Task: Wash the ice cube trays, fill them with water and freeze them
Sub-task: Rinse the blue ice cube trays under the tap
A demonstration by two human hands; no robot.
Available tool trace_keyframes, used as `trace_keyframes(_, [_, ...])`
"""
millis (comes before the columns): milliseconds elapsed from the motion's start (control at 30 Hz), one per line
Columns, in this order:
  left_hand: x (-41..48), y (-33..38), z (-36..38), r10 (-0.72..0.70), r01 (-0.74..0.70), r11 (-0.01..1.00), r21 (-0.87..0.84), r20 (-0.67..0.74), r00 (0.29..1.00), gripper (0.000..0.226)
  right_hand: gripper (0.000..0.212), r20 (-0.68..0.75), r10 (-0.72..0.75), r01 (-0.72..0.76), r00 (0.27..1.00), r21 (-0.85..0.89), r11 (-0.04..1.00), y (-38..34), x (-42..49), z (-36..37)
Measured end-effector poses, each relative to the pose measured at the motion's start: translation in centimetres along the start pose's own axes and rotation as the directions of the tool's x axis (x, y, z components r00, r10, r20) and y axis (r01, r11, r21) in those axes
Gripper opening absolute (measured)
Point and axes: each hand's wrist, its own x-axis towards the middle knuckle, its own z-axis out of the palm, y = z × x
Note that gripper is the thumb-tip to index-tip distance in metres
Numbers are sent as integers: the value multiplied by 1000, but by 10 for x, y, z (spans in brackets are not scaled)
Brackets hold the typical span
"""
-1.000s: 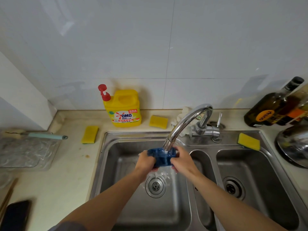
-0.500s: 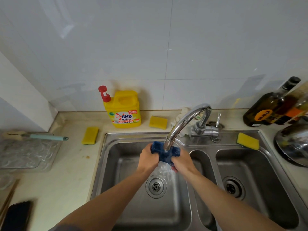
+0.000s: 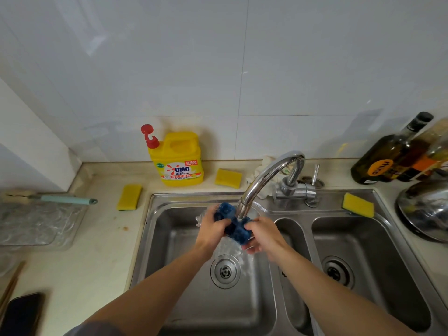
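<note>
- Task standing: judged early, in the washing stage. One blue ice cube tray is under running water; filling and freezing are not yet done. No other tray can be made out, and no freezer is in view.
- Tabletop: pale, wrapping the sink on the left, back and right. There is bare room between the sink's left edge and a clear plastic tray. A dark phone lies at the near left corner.
- Sink: steel, two basins. The left basin holds only the water falling to its drain, so there is free room below the hands. The divider ridge lies just beside the right forearm.
- Metal bowl and oil bottles: these crowd the right edge, well apart from the hands.
- Detergent bottle: yellow, upright against the back wall.
- Faucet: its curved spout ends directly above the tray, so there is little clearance upward.
- Left hand: fingers curled round the tray's left end.
- Right hand: fingers gripping the tray's right end from below.
- Sponges: one lies left of the sink, one behind it and one on its right rim. None is in use.
</note>
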Motion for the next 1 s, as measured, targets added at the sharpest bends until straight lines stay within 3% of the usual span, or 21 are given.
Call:
trace_keyframes(100, [-2, 4, 2, 84, -103, 974, 200, 102, 991, 67, 8, -34, 24, -24, 999, -17, 1000, 3, 1, -3])
trace_keyframes(200, [-2, 2, 7, 66, -55, 946, 319, -24, 998, 77, 12, -33, -18, 16, 999, -60, 998, 5, 1, 3])
trace_keyframes(300, [-5, -5, 14, -106, 133, 981, 138, -193, 976, 52, 11, -42, -86, 80, 995, -127, 989, 6, 0, 12])
trace_keyframes(400, [-11, -9, 24, -239, 241, 970, 0, -133, 962, 18, 11, -66, -119, 105, 991, -183, 977, 8, -1, 13])
trace_keyframes(433, [-13, -9, 25, -234, 236, 972, 6, -118, 965, 18, 12, -69, -121, 103, 990, -224, 969, 8, -1, 11])
trace_keyframes(500, [-11, -6, 23, -121, 142, 974, 178, -123, 985, 15, 13, -63, -126, 99, 990, -323, 941, 6, -2, 6])
trace_keyframes(567, [-8, -1, 22, 37, 11, 915, 403, -110, 993, 12, 12, -24, -125, 107, 992, -377, 920, 3, -3, 5])
trace_keyframes(633, [-7, 3, 22, 99, -43, 870, 491, -89, 991, 7, 14, 26, -142, 140, 990, -394, 908, 1, -3, 6])
trace_keyframes(733, [-3, 3, 22, 76, -35, 884, 466, -71, 995, 12, 22, 44, -181, 182, 983, -417, 891, -1, -4, 10])
trace_keyframes(900, [4, 1, 16, -96, 123, 942, 313, -103, 990, 17, 9, 69, -169, 183, 983, -415, 891, -3, -6, 11])
trace_keyframes(1000, [4, 1, 12, -95, 110, 965, 238, -74, 993, 20, 11, 81, -122, 141, 989, -309, 940, -4, -5, 10])
